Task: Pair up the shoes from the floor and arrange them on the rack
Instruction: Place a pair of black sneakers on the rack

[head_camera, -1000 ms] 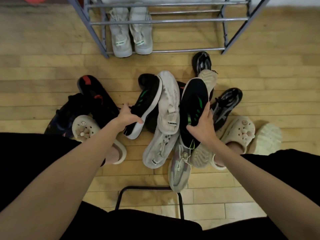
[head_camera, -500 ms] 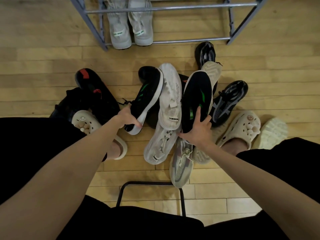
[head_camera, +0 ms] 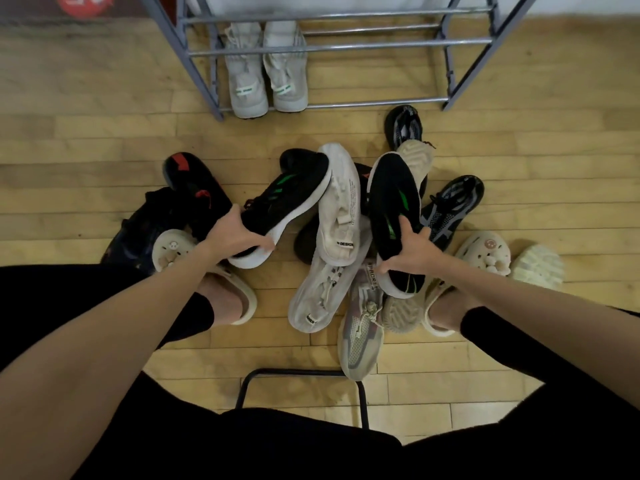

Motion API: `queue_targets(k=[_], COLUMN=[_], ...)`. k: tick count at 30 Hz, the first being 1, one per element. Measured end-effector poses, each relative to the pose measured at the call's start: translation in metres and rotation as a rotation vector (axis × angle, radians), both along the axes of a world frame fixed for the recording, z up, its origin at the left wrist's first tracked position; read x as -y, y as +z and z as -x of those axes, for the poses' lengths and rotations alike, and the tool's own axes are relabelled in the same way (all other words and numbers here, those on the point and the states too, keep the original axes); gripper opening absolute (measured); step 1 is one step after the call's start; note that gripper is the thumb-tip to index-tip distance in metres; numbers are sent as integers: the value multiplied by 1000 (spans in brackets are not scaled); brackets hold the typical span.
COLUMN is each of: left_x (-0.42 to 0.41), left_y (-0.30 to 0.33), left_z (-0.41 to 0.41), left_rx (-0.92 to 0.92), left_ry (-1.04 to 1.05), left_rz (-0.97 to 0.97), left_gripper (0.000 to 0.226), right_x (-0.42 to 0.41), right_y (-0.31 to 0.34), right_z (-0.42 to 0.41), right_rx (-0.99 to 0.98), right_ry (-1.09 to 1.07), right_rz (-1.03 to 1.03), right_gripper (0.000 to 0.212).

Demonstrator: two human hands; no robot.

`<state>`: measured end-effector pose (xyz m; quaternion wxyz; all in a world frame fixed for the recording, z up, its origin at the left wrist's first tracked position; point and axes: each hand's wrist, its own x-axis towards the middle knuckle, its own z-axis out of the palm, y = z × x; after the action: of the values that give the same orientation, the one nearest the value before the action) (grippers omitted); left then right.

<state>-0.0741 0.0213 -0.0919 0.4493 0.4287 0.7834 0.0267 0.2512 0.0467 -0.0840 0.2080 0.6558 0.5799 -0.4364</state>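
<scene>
My left hand [head_camera: 239, 237] grips the heel of a black sneaker with green stripes and a white sole [head_camera: 291, 199], tilted on its side. My right hand [head_camera: 412, 251] holds the heel of the matching black and green sneaker [head_camera: 391, 202], toe pointing away. Between them lie two white canvas sneakers [head_camera: 341, 202], one partly over the other. The grey metal rack [head_camera: 346, 46] stands ahead, with one pale grey pair [head_camera: 266, 84] on its lowest bars, at the left.
A black shoe with red marks [head_camera: 194, 188] lies at the left, black and grey mesh shoes [head_camera: 450, 206] at the right, a pinkish-grey sneaker [head_camera: 362, 334] near me. I wear cream clogs [head_camera: 485, 251]. A black stool frame [head_camera: 301, 375] is below.
Both hands have tightened on the heels of the two black and green sneakers, and the right one is lifted slightly. The view has tilted up, showing more of the rack.
</scene>
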Motion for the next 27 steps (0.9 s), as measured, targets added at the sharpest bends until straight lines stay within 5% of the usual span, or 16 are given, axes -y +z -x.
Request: queue_targets(k=[4, 8, 12, 20, 27], left_x=[-10, -25, -46, -119, -187], left_y=[35, 58, 69, 52, 9], left_z=[-5, -23, -55, -115, -144], left_rx=[-68, -87, 42, 144, 142], left_ry=[67, 150, 292, 403, 312], left_rz=[-166, -299, -373, -371, -450], left_gripper=[76, 87, 82, 84, 82], right_x=[-29, -53, -71, -118, -198], right_y=[38, 77, 90, 52, 13], right_z=[-11, -14, -17, -24, -36], right_rx=[3, -112, -178, -49, 98], right_ry=[57, -72, -228, -357, -210], right_rz=[19, -159, -344, -554, -611], right_gripper=[107, 50, 39, 73, 70])
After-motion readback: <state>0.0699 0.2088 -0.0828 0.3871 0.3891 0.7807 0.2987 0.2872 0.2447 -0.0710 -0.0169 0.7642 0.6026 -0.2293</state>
